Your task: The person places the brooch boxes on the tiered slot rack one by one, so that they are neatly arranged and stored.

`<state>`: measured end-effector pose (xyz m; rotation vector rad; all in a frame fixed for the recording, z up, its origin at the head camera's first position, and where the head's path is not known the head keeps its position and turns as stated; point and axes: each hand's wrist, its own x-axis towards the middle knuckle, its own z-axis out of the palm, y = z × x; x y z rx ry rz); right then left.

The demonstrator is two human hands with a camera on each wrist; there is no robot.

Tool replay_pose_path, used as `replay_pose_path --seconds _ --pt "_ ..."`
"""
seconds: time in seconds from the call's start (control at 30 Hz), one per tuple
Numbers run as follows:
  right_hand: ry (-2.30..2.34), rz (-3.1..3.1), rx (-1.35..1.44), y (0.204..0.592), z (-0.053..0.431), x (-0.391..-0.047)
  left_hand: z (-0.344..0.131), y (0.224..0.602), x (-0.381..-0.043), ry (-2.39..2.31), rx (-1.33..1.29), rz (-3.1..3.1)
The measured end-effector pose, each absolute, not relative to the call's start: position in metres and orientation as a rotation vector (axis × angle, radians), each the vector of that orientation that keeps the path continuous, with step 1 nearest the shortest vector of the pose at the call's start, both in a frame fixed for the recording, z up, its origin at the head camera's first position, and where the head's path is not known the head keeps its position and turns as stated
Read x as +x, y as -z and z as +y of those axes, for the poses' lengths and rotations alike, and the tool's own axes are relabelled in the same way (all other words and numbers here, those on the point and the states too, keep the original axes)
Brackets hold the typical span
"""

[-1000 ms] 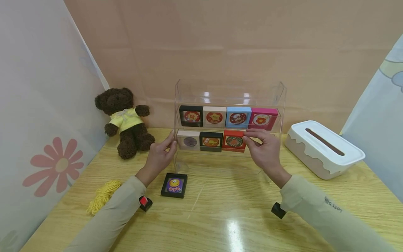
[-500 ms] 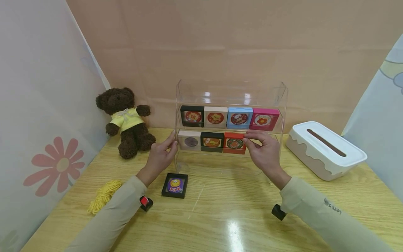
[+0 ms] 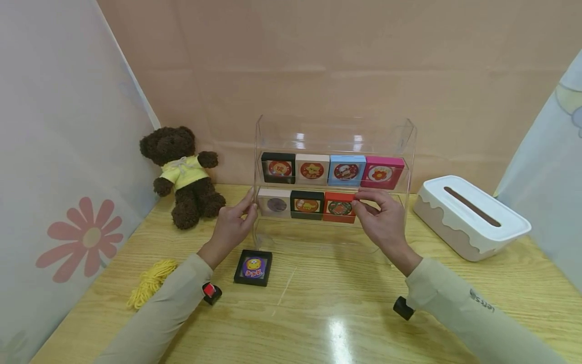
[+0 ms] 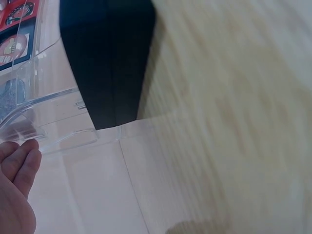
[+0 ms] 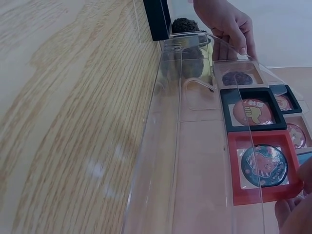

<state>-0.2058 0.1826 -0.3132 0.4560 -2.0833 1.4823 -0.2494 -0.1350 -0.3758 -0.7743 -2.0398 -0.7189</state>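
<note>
A clear acrylic display rack (image 3: 313, 233) stands on the table with two tiers of framed badges. On its lower tier, my right hand (image 3: 384, 217) pinches the right edge of a red frame (image 3: 339, 207), thumb in front and fingers at the top corner. That frame stands beside a black frame (image 3: 306, 205) and a pale pink frame (image 3: 274, 203). My left hand (image 3: 233, 222) holds the rack's left side; its thumb and bent fingers show at that end in the right wrist view. A black frame with a purple badge (image 3: 252, 268) lies flat in front of the rack.
Black, pale, blue and magenta frames (image 3: 383, 172) fill the upper tier. A brown teddy bear (image 3: 184, 174) sits at left, with yellow yarn (image 3: 152, 283) nearer the front. To the right stands a white-lidded tissue box (image 3: 473, 215). A fabric backdrop (image 3: 318, 60) hangs behind.
The red frame has come down slightly in my right hand, level with its neighbours on the lower tier. My left hand keeps its place at the rack's side.
</note>
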Motion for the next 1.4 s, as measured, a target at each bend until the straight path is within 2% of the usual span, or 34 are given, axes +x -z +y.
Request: replay_pose_path --seconds 0.47,0.7,0.9,1.4 --pt "-1.339 -1.908 0.537 0.303 0.164 -0.191 -0.135 0.376 -0.249 0.729 -0.777 -2.035" --pt "-1.322 -1.913 0.753 0.331 0.152 -0.197 -0.134 0.375 -0.248 0.72 -0.778 -2.034" --pt "-1.28 -2.061 0.954 0.353 0.13 -0.189 -0.134 0.375 -0.248 0.729 -0.774 -2.034" --pt "-1.422 -2.54 1.097 0.387 0.094 -0.177 -0.135 0.375 -0.247 0.724 -0.779 -2.048"
